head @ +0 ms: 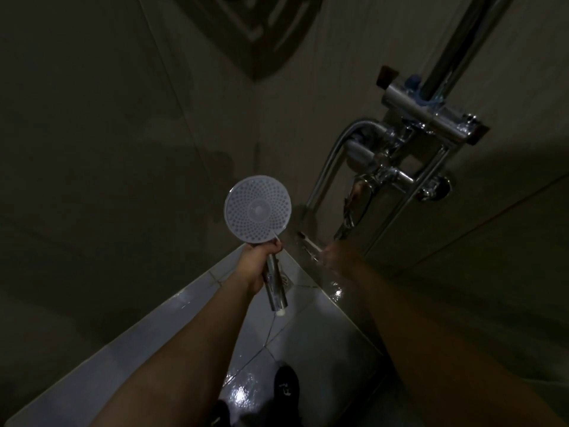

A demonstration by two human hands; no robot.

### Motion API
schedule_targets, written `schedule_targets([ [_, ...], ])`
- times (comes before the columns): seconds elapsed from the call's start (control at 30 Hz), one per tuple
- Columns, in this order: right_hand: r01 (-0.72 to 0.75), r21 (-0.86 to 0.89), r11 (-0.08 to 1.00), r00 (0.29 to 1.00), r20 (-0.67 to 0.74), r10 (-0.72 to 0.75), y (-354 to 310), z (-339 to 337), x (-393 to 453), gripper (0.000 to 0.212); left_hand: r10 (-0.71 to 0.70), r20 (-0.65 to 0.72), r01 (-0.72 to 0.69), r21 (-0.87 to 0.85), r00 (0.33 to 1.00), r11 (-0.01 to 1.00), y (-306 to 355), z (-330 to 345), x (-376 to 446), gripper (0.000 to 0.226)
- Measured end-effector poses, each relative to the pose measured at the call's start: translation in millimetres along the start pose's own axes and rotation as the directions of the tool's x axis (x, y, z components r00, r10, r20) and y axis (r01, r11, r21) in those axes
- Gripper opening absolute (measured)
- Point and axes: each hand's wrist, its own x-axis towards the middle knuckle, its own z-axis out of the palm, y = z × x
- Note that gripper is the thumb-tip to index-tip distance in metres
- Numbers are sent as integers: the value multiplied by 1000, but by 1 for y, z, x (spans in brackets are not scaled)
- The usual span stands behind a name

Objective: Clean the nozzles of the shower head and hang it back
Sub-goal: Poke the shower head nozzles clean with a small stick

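Note:
The round white shower head (258,209) faces me, its nozzle face showing, low in the middle of the dim stall. My left hand (257,265) grips its chrome handle (276,291) just below the head. A thin white sliver (275,237) sticks up beside my left fingers. My right hand (338,257) is blurred, to the right of the head and below the tap. It seems to hold a thin pale stick-like tool (309,243) that points up and left. Its fingers are hard to make out.
The chrome mixer valve (431,118) and riser pipe (446,53) are fixed to the right wall, with a curved hose (326,174) looping down from them. The wet tiled floor (308,343) glints below. My dark shoe (286,386) stands at the bottom. The walls meet in a corner behind the head.

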Motion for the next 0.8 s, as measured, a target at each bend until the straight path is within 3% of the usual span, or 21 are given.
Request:
schedule_targets([
  [0.07,19,11,1000,999,-29,-19,-15,-2,2,29,11,-4,-11,7,1000,1000,4,-1,-1,22],
  [0.13,7,144,990,1000,20,-10,-28,-14,11,28,17,-6,-17,-5,1000,1000,7,-1,-2,21],
  [0.17,-29,200,979,987,159,-4,-33,-22,10,28,16,-10,-16,-18,1000,1000,8,0,-2,21],
  [0.2,-44,251,967,926,374,-55,-36,-25,8,27,13,-13,-13,-26,1000,1000,9,-1,-2,21],
  [0.23,-65,363,930,906,411,-97,-34,-25,10,25,10,-14,-10,-28,1000,1000,9,-1,-2,21],
  [0.33,-47,517,854,997,73,11,-40,-22,18,30,6,-1,-6,-16,1000,1000,9,-4,-2,20],
  [0.53,-11,604,797,998,-39,44,-30,-16,22,33,16,49,-16,-19,999,1000,25,-10,-8,18],
  [0.67,209,560,801,970,-220,-99,-51,-21,5,35,57,113,-50,-61,992,997,53,-10,-14,18],
  [0.8,450,469,760,880,-375,-290,-109,-58,-26,31,136,141,-139,11,981,990,97,-5,-27,19],
])
